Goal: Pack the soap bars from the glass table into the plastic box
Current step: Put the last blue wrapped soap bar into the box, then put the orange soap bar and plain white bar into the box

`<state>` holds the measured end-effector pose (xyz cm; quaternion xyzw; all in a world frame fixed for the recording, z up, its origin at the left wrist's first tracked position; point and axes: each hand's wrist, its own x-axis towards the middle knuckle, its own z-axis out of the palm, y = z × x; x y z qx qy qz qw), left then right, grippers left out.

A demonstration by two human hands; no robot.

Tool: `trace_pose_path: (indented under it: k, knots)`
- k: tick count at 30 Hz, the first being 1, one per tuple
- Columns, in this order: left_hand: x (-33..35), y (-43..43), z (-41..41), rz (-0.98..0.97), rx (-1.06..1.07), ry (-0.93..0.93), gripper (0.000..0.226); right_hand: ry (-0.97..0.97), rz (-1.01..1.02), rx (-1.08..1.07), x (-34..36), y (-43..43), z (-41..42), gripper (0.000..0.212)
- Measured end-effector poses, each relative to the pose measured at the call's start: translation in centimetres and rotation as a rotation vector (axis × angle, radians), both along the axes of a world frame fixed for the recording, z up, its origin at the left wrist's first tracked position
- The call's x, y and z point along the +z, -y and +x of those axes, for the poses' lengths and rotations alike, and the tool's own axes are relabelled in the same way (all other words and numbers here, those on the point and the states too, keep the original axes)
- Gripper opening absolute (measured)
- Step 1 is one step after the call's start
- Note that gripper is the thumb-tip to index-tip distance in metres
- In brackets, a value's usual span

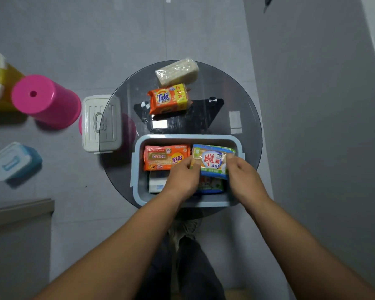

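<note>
Hands come in from the bottom, both pinching one soap pack. The left hand holds the left end of the blue soap pack, and the right hand holds its right end. The pack sits over the right side of the light blue plastic box, and I cannot tell if it touches what is under it.

An orange soap pack lies flat in the far left part of the box. A white soap box is half hidden by the left hand. A green soap pack peeks out under the blue one, and most of it is covered.

The box rests on the near side of the round glass table. Two soaps sit farther back on the glass: an orange Tide soap, and behind it a pale soap in clear wrap.

A white lid lies left of the table, partly under the glass edge. A pink stool stands on the floor further left.
</note>
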<state>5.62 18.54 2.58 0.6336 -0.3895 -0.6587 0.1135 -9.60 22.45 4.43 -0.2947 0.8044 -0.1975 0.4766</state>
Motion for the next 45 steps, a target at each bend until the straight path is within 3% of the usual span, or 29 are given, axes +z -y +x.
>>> trace_pose_path:
  k: [7, 13, 18, 22, 24, 27, 33, 38, 42, 45]
  knots:
    - [-1.4, 0.2, -0.7, -0.024, 0.049, 0.211, 0.03, 0.081, -0.041, 0.015, -0.4, 0.4, 0.9, 0.039]
    - [-2.6, -0.3, -1.7, 0.058, 0.39, 0.099, 0.019, 0.256, -0.132, -0.223, -1.5, 0.2, 1.0, 0.029]
    - [-2.7, -0.6, -1.5, 0.147, 0.487, -0.036, 0.014, 0.198, -0.187, -0.172, -2.3, -0.6, 1.5, 0.036]
    - [-2.1, 0.2, -0.4, 0.129, 0.319, 0.038, 0.019, 0.08, -0.145, 0.008, -1.8, -0.3, 1.7, 0.04]
    - [-1.2, 1.0, 0.6, 0.072, 0.168, 0.154, 0.028, 0.053, -0.156, 0.044, -1.1, 0.0, 1.4, 0.037]
    - [0.7, 2.7, 2.4, 0.033, 0.039, 0.154, 0.029, -0.095, -0.219, 0.057, 0.2, 0.9, 0.8, 0.028]
    - [2.4, 8.7, 6.7, -0.174, 0.132, 0.012, 0.033, -0.089, -0.352, 0.072, 1.4, 7.1, 1.3, 0.013]
    - [-2.1, 15.1, 9.0, -0.139, 0.21, 0.076, 0.026, -0.018, -0.285, 0.117, -1.6, 15.2, 2.8, 0.027]
    - [-5.4, 19.2, 9.4, -0.175, 0.021, 0.176, 0.066, -0.009, -0.233, 0.13, -5.3, 21.2, 3.0, 0.043]
    - [-7.4, 22.1, 8.8, -0.243, -0.116, 0.131, 0.075, -0.059, -0.243, 0.174, -7.7, 25.0, 2.6, 0.06]
